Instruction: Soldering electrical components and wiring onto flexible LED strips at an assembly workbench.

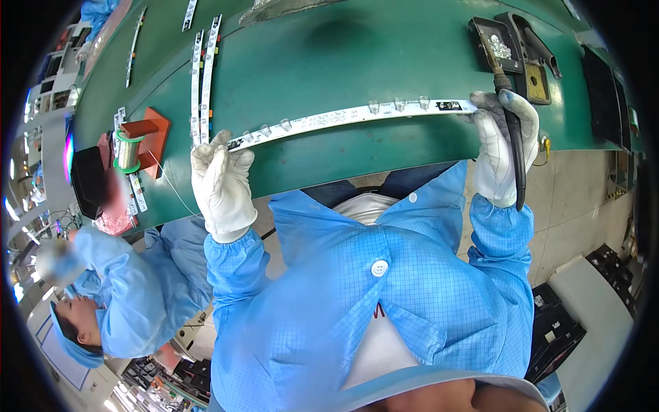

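A long white LED strip board (329,119) with clear round lenses spans the space between my hands, above the near part of the green table. My gloved left hand (223,185) pinches its left end. At its other end, my gloved right hand (493,147) holds the strip between fingers and thumb. That same hand also carries a soldering iron (517,151), its black handle running down along the palm and its tip pointing away from me. Two similar strips (208,75) lie side by side just beyond my left hand.
A solder wire spool (128,152) sits on a red-brown stand (159,137) at left. At the far right are a black tray (489,33) of small clear parts and an iron holder with a yellow sponge (537,89). A co-worker in blue (137,288) sits at left.
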Demonstrator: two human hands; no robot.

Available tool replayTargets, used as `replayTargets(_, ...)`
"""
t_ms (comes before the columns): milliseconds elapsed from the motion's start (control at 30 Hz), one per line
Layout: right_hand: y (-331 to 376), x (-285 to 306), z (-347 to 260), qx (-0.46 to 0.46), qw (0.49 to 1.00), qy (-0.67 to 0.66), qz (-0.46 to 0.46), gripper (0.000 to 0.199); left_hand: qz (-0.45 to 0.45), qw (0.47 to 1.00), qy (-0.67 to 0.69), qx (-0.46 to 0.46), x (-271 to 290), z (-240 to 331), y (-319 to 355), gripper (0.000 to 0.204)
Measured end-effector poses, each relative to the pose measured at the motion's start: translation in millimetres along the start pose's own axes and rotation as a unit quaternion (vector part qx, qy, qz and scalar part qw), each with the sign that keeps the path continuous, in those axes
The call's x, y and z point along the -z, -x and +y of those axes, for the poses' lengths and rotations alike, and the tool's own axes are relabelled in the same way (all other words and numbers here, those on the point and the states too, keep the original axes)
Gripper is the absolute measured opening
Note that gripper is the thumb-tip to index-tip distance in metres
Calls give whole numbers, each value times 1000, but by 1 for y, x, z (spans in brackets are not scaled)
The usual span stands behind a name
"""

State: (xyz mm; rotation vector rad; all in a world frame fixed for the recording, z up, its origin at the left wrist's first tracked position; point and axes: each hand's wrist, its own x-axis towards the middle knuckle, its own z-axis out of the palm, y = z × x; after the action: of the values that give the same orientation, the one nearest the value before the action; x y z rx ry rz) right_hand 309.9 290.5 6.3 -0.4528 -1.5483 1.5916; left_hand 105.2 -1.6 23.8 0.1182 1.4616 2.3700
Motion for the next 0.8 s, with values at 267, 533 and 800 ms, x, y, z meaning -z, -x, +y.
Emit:
replayTargets(267,5,-4,-19,-6,998,-58,-1,46,1,1000,-5,26,8,-5,-5,15)
replayTargets(533,8,-13,-42,19,994,-93,-60,53,10,997,5,72,16,-7,-14,21)
replayTargets(800,16,-7,-43,-8,994,-106,-3,54,-15,997,68,14,10,13,2,20)
